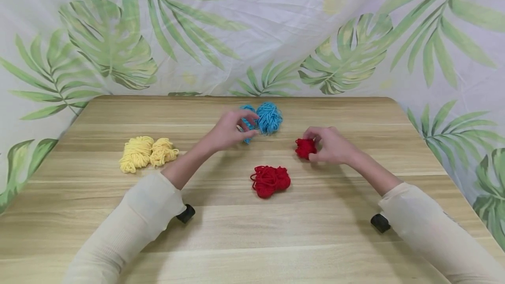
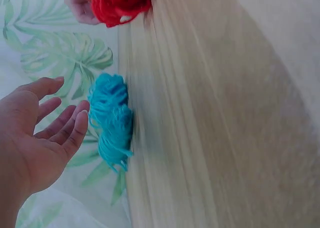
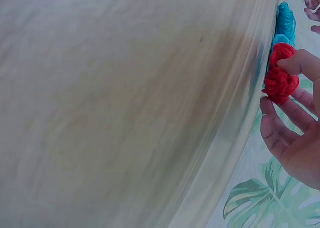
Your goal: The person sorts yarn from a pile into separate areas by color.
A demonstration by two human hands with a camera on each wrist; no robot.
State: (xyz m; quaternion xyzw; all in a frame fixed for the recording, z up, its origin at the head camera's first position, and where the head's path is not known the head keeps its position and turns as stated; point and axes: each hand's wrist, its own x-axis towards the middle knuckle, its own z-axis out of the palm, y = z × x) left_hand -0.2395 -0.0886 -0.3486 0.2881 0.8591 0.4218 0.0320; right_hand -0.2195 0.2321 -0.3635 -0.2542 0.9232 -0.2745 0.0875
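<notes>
My right hand point(image 1: 329, 146) pinches a small red yarn ball point(image 1: 305, 148) between thumb and fingers, right of the table's middle. In the right wrist view the thumb lies on this red yarn ball point(image 3: 281, 75), fingertips at its lower side. My left hand point(image 1: 232, 129) is at the blue yarn, its fingers loosely spread. It partly hides the left blue yarn bundle point(image 1: 247, 109); a rounder blue yarn ball point(image 1: 269, 118) sits to the right. In the left wrist view a gap shows between the left thumb and fingers, with nothing held. Nearer me lies a red yarn bundle point(image 1: 270, 181).
Two yellow yarn bundles, a larger one point(image 1: 136, 154) and a smaller one point(image 1: 163, 151), lie on the left beside the left forearm. Everything rests on a wooden table point(image 1: 252, 240). A leaf-patterned cloth point(image 1: 276, 25) hangs behind its far edge.
</notes>
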